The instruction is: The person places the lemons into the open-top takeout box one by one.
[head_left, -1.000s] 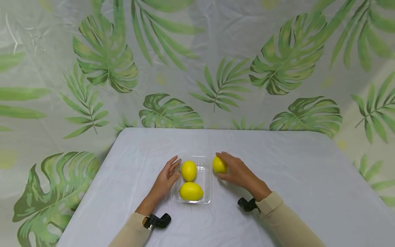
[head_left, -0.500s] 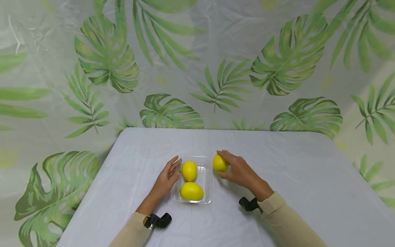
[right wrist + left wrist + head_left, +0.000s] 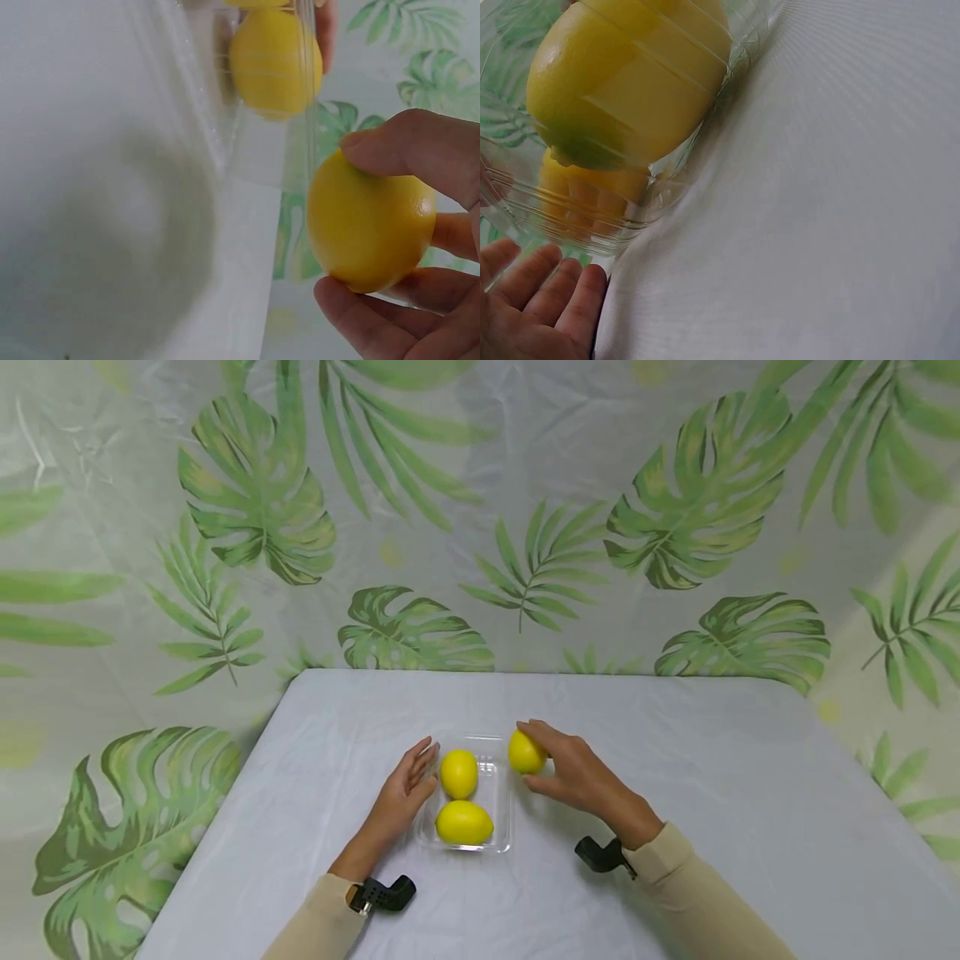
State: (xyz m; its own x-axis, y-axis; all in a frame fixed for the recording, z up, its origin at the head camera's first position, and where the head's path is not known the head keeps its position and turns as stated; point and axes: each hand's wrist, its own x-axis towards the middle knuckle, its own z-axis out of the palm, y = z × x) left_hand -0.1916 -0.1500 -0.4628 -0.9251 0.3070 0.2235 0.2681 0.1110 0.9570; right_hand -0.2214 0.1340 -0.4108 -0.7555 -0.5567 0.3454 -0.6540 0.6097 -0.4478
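My right hand grips a yellow lemon between thumb and fingers, beside the right rim of a clear plastic container. In the right wrist view this held lemon is off the table, its shadow falling on the cloth. Two more lemons lie in the container: one toward the back, another crosswise at the front. My left hand rests along the container's left side, fingers extended. The left wrist view shows those fingers right at the clear wall.
A white cloth covers the table. Behind it hangs a leaf-printed backdrop. Each wrist wears a small black camera, one by the left sleeve and the other by the right sleeve.
The right hand has raised its lemon a little and brought it left, close to the container's rim. The left hand and the two lemons inside stay where they were.
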